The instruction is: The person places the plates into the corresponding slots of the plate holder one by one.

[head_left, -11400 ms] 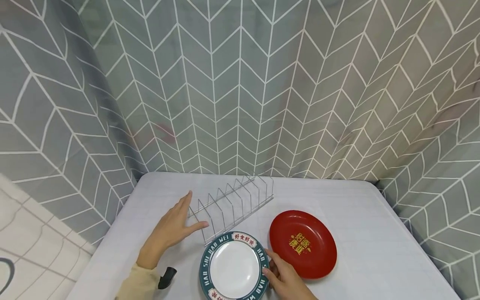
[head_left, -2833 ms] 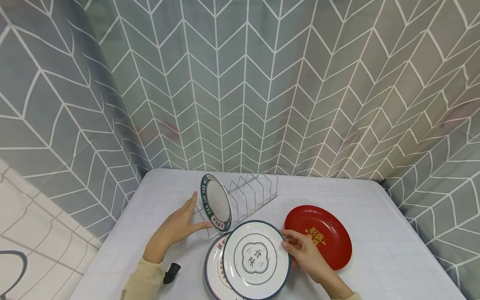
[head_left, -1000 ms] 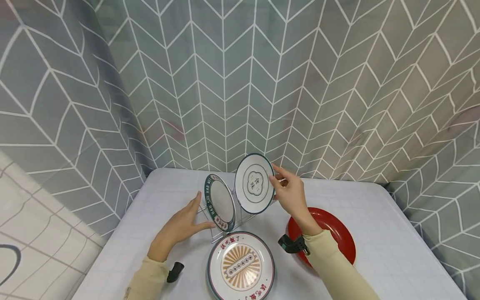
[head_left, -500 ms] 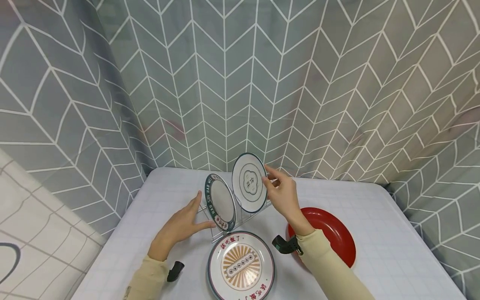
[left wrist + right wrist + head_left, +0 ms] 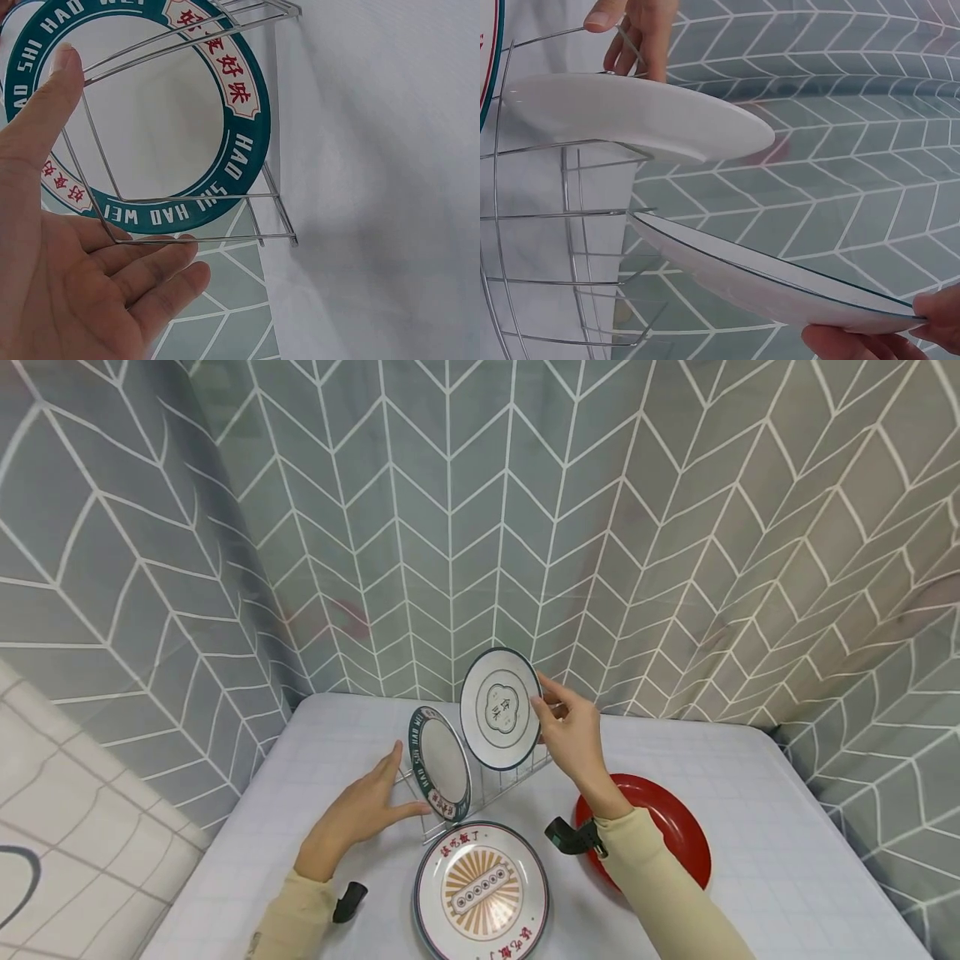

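My right hand (image 5: pixel 572 727) pinches the right edge of a white plate (image 5: pixel 480 752) with a thin blue rim and a small central emblem. The plate hangs tilted just over the wire dish rack (image 5: pixel 517 783); in the right wrist view its lower edge is close to a wire tip. A green-rimmed plate (image 5: pixel 442 767) leans in the rack near its left end. Beside that end my left hand (image 5: pixel 358 814) has its thumb and fingers spread about the end wire; in the left wrist view the fingertips touch or nearly touch the wires (image 5: pixel 180 240).
In front of the rack lies a plate with a sunburst print (image 5: pixel 483 893), apparently atop another. To the right, a red oval plate (image 5: pixel 667 827) is partly covered by my right forearm. A patterned grey curtain (image 5: pixel 480 527) surrounds the white-clothed table (image 5: pixel 787 860).
The green-rimmed plate went from the pile into the rack. My right hand then carried the white plate from the pile up to the rack, and lifted it slightly in the last half second.
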### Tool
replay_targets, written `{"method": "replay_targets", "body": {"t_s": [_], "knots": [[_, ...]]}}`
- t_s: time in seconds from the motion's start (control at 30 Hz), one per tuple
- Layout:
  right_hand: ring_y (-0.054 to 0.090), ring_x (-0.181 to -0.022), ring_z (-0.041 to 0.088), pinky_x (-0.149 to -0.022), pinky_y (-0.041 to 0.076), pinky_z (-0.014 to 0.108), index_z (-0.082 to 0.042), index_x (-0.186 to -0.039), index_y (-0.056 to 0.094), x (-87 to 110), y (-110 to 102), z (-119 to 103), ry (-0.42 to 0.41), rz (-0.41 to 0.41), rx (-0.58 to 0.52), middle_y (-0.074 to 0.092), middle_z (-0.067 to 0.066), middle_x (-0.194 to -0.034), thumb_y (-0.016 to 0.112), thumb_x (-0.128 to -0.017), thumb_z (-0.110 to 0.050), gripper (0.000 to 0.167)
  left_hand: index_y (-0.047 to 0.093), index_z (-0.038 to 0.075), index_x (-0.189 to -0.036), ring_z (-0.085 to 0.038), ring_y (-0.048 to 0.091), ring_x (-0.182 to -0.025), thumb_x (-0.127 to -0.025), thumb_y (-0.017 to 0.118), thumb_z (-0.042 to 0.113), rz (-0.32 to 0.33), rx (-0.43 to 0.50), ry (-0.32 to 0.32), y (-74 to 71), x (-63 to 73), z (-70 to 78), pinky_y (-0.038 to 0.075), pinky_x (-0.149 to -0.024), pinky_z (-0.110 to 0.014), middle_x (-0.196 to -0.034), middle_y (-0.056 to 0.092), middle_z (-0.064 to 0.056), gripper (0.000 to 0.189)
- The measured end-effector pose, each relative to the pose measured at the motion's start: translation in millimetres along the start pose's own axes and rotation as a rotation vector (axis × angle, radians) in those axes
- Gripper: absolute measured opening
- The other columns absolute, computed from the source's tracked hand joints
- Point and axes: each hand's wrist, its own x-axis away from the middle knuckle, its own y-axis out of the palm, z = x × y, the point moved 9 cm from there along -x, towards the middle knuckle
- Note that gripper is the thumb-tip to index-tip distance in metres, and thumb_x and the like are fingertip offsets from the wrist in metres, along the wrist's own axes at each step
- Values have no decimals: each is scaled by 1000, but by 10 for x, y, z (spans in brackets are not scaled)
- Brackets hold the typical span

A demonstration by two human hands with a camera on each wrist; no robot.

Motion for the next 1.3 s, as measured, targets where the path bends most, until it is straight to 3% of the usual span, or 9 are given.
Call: {"method": "replay_targets", "body": {"t_s": [0.27, 0.53, 0.8, 1.03, 1.3], "knots": [[63, -71, 23, -47, 46, 18, -8, -130, 64, 8, 60, -191, -131, 16, 90, 69, 19, -98, 64, -94, -6, 37, 12, -2, -156, -41, 31, -144, -79, 70, 64, 16, -5, 9, -3, 1, 2, 34, -115, -53, -159, 22, -23, 117], [59, -60, 15, -46, 53, 20, -10, -131, 64, -30, 31, -4, -14, 11, 54, 67, 17, -93, 63, -94, -6, 37, 12, -3, -155, -41, 30, -144, -80, 69, 64, 3, -5, 11, 13, 14, 6, 33, -115, -54, -160, 20, -24, 116], [60, -67, 22, -46, 40, 18, -7, -127, 67, 17, 139, -94, -121, 24, 136, 71, 16, -91, 64, -93, -5, 34, 11, -2, -156, -40, 29, -145, -80, 70, 63, -2, 3, 2, -6, 17, 5, 32, -116, -53, -160, 19, -22, 115], [61, -61, 19, -48, 43, 18, -6, -124, 68, 102, 328, -82, -137, -5, 143, 72, 16, -90, 65, -92, -4, 32, 11, -2, -156, -40, 30, -145, -80, 70, 62, -3, 0, -6, -5, 11, 5, 32, -116, -53, -160, 20, -23, 116], [59, -56, 16, -46, 44, 18, -5, -122, 69, 242, 623, -47, -165, -94, 123, 71, 17, -93, 66, -90, -2, 32, 11, -2, -156, -41, 30, -145, -79, 69, 65, 3, -3, -9, -6, 3, -8, 33, -116, -53, -160, 20, -23, 117]]}}
